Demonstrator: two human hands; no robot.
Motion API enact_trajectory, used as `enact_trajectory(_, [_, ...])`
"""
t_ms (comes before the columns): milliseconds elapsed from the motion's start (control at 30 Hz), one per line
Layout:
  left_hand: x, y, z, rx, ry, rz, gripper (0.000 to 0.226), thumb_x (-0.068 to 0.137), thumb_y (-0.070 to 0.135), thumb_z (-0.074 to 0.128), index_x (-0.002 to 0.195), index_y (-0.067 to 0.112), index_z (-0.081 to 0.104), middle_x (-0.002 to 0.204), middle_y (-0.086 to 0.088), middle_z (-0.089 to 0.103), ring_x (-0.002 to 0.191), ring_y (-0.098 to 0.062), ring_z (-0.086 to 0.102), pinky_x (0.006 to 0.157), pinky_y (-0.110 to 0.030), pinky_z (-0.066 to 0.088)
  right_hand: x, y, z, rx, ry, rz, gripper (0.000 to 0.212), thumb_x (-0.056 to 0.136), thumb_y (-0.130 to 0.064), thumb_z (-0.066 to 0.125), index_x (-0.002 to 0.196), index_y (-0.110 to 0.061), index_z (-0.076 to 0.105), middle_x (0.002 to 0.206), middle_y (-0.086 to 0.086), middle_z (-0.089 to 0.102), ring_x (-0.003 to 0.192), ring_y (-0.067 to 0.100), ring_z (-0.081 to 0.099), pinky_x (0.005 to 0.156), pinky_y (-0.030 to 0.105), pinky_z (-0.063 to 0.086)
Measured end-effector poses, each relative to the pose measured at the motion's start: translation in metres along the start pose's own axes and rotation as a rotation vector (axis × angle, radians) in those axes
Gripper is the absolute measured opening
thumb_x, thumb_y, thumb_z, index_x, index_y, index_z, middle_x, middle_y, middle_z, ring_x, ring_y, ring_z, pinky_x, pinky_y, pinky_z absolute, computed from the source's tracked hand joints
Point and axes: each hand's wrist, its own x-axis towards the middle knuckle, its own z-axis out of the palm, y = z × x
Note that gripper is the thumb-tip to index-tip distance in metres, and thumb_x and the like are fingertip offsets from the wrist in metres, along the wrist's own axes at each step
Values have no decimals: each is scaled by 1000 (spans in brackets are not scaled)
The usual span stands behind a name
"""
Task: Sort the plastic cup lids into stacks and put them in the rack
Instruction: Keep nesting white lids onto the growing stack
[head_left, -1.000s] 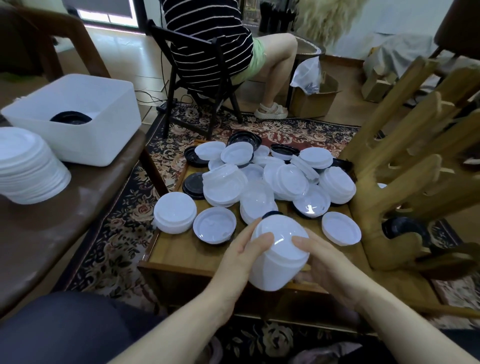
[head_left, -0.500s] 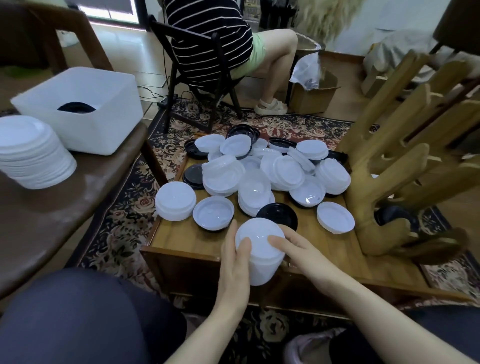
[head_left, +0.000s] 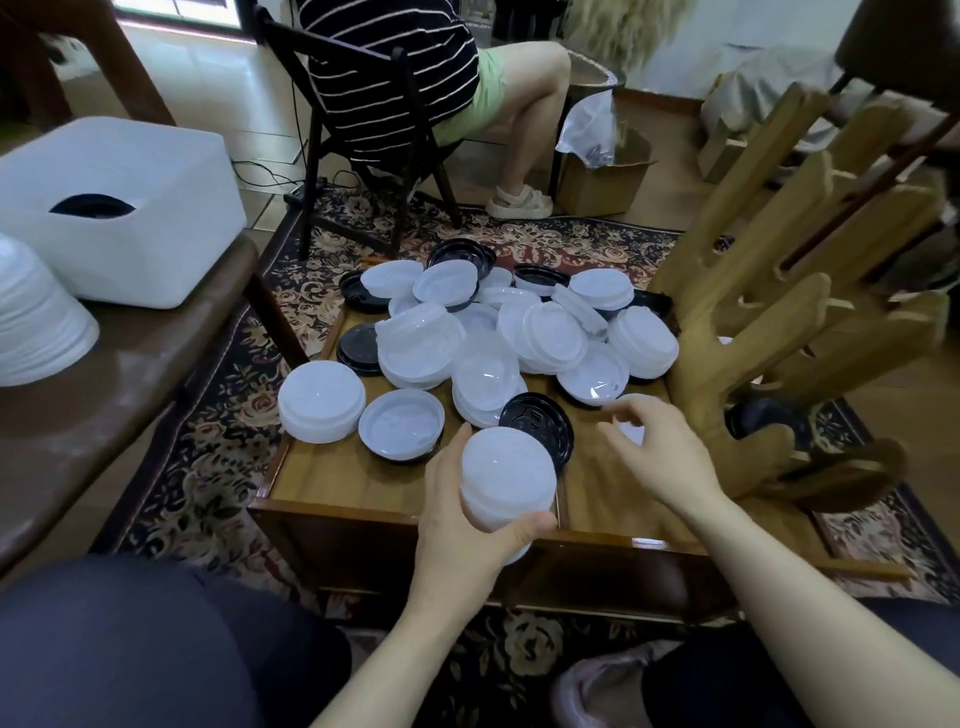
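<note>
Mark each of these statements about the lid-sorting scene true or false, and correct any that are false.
1. The left hand grips a stack of white lids. True.
2. The right hand holds a black lid. False: it holds nothing; its fingers hover, loosely curled, over a single white lid on the wooden table.
3. A black lid lies just behind the held stack. True.
4. The white bin stands on the wooden table among the lids. False: it stands on the brown bench to the left.
5. The wooden rack stands at the table's right end. True.
</note>
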Motion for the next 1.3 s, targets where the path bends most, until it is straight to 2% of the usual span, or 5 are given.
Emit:
enact_trajectory(167, [4, -3, 0, 17, -13, 24, 84, 56, 62, 80, 129, 60, 39, 134, 32, 40, 130, 6, 41, 107, -32, 42, 18, 40, 12, -559, -96, 77, 36, 93, -28, 53, 127, -20, 58, 128, 4, 56, 120, 27, 45, 87, 37, 41])
enact_trajectory(433, [13, -1, -1, -67, -64, -18, 88, 52, 50, 82, 129, 46, 42, 135, 19, 48, 125, 0, 48, 95, -22, 46, 18, 26, -9, -568, 48, 138, 16, 92, -24, 53, 102, -17, 65, 103, 4, 63, 103, 28, 53, 82, 39, 41])
enact_trajectory(600, [15, 0, 3, -81, -79, -24, 88, 51, 48, 80, 129, 47, 39, 137, 17, 45, 127, -1, 46, 98, -24, 46, 4, -13, -53, 352, 130, 215, 10, 92, -19, 65, 95, -10, 65, 84, 0, 64, 72, 12, 57, 65, 28, 44])
enact_trajectory(800, [18, 2, 5, -35, -111, -22, 91, 55, 53, 79, 133, 54, 32, 141, 23, 37, 134, 0, 39, 113, -38, 39, -12, -45, -50, 1312, -332, 338, 32, 81, -10, 61, 112, -6, 61, 98, 6, 72, 80, 14, 69, 65, 25, 59])
enact_trajectory(1300, [23, 9, 0, -31, -121, -19, 103, 54, 54, 83, 142, 49, 30, 145, 25, 36, 136, 7, 35, 117, -39, 35, -29, -51, -22, 572, -424, 17, 79, 54, -30, 87, 125, -31, 51, 119, -5, 61, 92, 0, 64, 72, 14, 52])
